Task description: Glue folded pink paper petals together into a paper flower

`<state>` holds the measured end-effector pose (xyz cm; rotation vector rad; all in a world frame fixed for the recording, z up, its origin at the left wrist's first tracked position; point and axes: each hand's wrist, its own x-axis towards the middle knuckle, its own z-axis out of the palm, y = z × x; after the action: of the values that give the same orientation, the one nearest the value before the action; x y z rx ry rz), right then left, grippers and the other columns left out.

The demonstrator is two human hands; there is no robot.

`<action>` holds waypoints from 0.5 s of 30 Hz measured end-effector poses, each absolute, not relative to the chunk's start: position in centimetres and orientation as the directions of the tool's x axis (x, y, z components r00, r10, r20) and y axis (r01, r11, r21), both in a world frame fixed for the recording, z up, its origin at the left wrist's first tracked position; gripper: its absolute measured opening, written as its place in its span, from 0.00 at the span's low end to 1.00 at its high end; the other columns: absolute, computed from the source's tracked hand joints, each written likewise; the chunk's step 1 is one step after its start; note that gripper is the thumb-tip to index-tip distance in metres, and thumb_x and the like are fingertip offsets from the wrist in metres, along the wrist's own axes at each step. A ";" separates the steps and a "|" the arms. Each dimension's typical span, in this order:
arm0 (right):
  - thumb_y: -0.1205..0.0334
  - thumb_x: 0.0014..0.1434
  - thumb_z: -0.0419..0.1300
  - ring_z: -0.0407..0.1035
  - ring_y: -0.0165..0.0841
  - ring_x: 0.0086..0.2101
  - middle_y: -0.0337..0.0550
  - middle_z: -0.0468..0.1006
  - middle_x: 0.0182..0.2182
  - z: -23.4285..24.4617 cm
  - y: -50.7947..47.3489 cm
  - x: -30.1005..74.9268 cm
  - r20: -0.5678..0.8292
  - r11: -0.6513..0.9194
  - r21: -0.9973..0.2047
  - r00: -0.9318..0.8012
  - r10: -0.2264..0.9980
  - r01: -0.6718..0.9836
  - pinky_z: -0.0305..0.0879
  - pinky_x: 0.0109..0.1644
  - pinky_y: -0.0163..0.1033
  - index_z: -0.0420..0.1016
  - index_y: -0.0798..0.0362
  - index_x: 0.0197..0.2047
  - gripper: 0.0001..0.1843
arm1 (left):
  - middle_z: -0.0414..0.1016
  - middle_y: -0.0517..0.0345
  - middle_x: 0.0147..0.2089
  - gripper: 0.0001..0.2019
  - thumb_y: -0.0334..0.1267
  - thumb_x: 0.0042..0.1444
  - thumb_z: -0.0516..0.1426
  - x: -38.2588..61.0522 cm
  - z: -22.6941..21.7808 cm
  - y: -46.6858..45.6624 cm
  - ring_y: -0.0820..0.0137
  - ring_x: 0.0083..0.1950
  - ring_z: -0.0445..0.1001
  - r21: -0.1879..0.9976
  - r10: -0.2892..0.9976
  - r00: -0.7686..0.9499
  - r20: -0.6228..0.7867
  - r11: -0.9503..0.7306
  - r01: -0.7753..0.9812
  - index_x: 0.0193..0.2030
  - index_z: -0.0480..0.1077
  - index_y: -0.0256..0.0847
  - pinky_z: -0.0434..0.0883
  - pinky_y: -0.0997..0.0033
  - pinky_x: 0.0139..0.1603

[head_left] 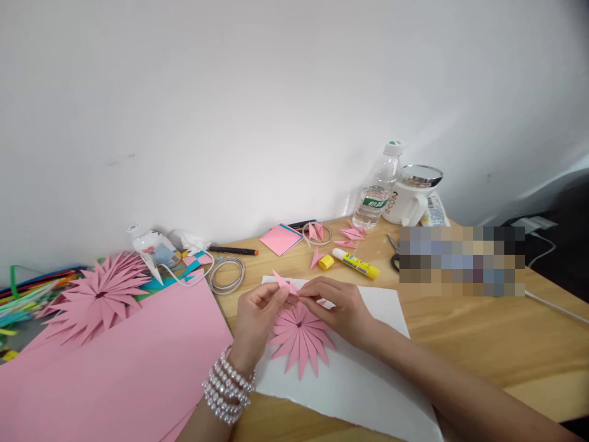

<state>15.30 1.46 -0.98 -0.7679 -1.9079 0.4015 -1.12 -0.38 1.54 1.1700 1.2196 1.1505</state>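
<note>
My left hand (257, 319) pinches a folded pink paper petal (285, 283) at its base, a pearl bracelet (227, 385) on the wrist. My right hand (338, 307) pinches the same petal from the right, fingers closed. Both hands hover over a pink paper flower (301, 344) made of several pointed petals, which lies on a white sheet (359, 380). A yellow glue stick (356, 264) lies open beyond the sheet, its yellow cap (326, 262) beside it.
A large pink paper sheet (115, 374) covers the left, with a finished pink flower (94, 298) on it. Loose pink petals (352, 235), coloured paper squares (280, 238), a pen (232, 250), cable (226, 275), scissors (394, 252), water bottle (377, 190) and white mug (411, 193) stand behind.
</note>
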 end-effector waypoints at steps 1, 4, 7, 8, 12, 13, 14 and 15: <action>0.67 0.57 0.55 0.70 0.27 0.28 0.42 0.77 0.28 -0.8 1.7 15.6 0.683 0.737 -0.554 -0.294 0.668 0.387 0.66 0.30 0.30 0.71 0.54 0.33 0.05 | 0.77 0.53 0.29 0.08 0.39 0.49 0.59 -1.2 1.5 -0.3 0.69 0.31 0.75 0.998 0.998 0.011 -0.068 0.068 -0.015 0.31 0.74 0.35 0.72 0.71 0.35; 0.65 0.58 0.54 0.71 0.34 0.34 0.44 0.77 0.32 -0.4 2.9 17.1 0.629 0.512 -0.460 -0.142 0.765 0.725 0.65 0.36 0.36 0.72 0.53 0.33 0.06 | 0.77 0.54 0.28 0.09 0.39 0.50 0.58 -1.3 1.5 -0.2 0.68 0.30 0.75 0.997 0.997 -0.017 -0.070 0.069 -0.042 0.31 0.73 0.35 0.73 0.69 0.34; 0.66 0.54 0.58 0.68 0.44 0.40 0.52 0.74 0.37 -0.3 4.3 18.8 0.440 0.126 -0.248 -0.004 0.898 0.960 0.63 0.38 0.42 0.71 0.56 0.41 0.10 | 0.75 0.56 0.28 0.08 0.39 0.51 0.58 -1.4 1.6 0.0 0.70 0.29 0.74 0.998 0.998 -0.050 -0.039 0.037 -0.040 0.31 0.72 0.35 0.72 0.69 0.34; 0.67 0.53 0.58 0.67 0.46 0.40 0.56 0.73 0.38 -0.4 4.6 19.2 0.374 0.039 -0.178 0.032 0.927 0.983 0.62 0.37 0.43 0.70 0.58 0.43 0.12 | 0.75 0.56 0.27 0.07 0.38 0.51 0.57 -1.5 1.6 0.0 0.71 0.28 0.74 0.999 0.998 -0.062 -0.032 0.030 -0.037 0.31 0.72 0.36 0.72 0.70 0.35; 0.68 0.55 0.55 0.68 0.46 0.35 0.60 0.72 0.35 -1.0 5.5 20.3 0.217 -0.034 -0.049 0.044 0.975 0.998 0.60 0.34 0.41 0.67 0.63 0.44 0.13 | 0.73 0.58 0.26 0.06 0.36 0.51 0.56 -1.6 1.8 0.1 0.73 0.28 0.71 1.000 0.995 -0.096 -0.005 0.006 0.009 0.29 0.71 0.36 0.69 0.74 0.34; 0.68 0.55 0.54 0.69 0.45 0.35 0.60 0.72 0.33 -1.2 5.6 20.4 0.206 -0.023 -0.044 0.032 0.978 0.999 0.60 0.33 0.41 0.67 0.64 0.43 0.12 | 0.72 0.59 0.26 0.06 0.36 0.51 0.56 -1.6 1.8 0.1 0.74 0.28 0.70 1.000 0.995 -0.102 0.003 0.000 0.029 0.28 0.71 0.36 0.68 0.75 0.34; 0.69 0.55 0.54 0.69 0.45 0.34 0.60 0.72 0.32 -1.3 5.7 20.5 0.203 -0.018 -0.045 0.027 0.979 0.999 0.60 0.32 0.41 0.67 0.63 0.41 0.10 | 0.72 0.59 0.26 0.06 0.36 0.51 0.56 -1.6 1.8 0.1 0.75 0.28 0.69 0.999 0.994 -0.107 0.010 -0.005 0.046 0.28 0.71 0.37 0.67 0.75 0.34; 0.69 0.55 0.53 0.69 0.45 0.32 0.60 0.72 0.32 -1.4 5.7 20.6 0.211 -0.020 -0.057 0.032 0.977 0.998 0.59 0.31 0.40 0.67 0.63 0.40 0.09 | 0.72 0.59 0.26 0.06 0.36 0.51 0.57 -1.7 1.7 0.1 0.75 0.28 0.68 0.998 0.994 -0.111 0.015 -0.009 0.060 0.27 0.72 0.37 0.67 0.76 0.33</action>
<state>20.57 5.74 -1.38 -2.1113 -2.0569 -0.1666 -1.66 0.12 1.73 1.2070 1.3297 1.2718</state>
